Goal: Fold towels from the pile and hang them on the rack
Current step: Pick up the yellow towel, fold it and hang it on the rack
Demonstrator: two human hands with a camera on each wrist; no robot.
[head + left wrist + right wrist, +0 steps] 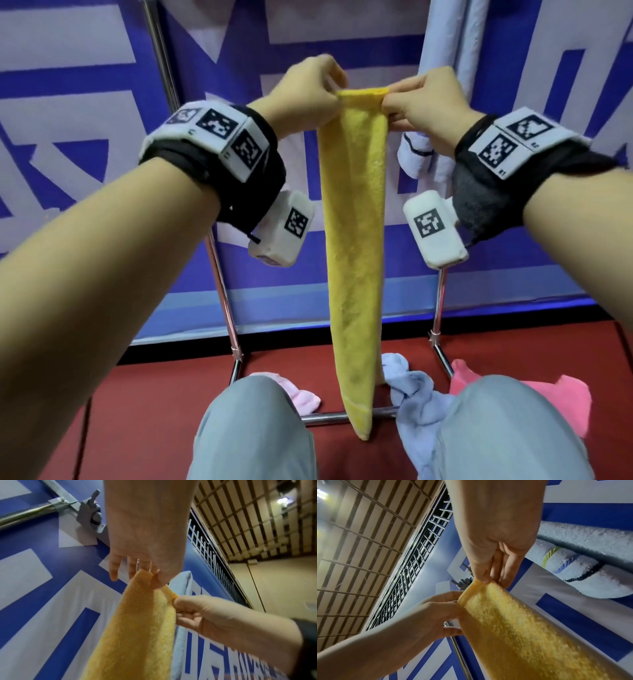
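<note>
Head view: left hand (310,92) and right hand (423,109) each pinch one top corner of a yellow towel (354,240), folded lengthwise into a narrow strip, which hangs straight down btwn the forearms; its lower end dangles in front of the rack's bottom bar (329,417), btwn the person's knees. Rack (222,291) of chrome tubes stands against a blue-and-white banner (85,102); a white towel (416,157) w/ dark trim already hangs at upper right. On the red floor (137,394) lie a pale pink towel (301,397), a blue towel (416,387) and a bright pink towel (568,397) (the remaining pile). Left-wrist view: thumb and curled fingers of the left hand (145,555) nip the towel's (137,628) upper edge; right hand (197,614) grips the adjacent corner; a rack clamp (89,513) sits at upper left. Right-wrist view: right hand (496,545) pinches the hem w/ fingertips, left hand (436,615) grips the opposite corner; the white towel (590,566) hangs behind.
</note>
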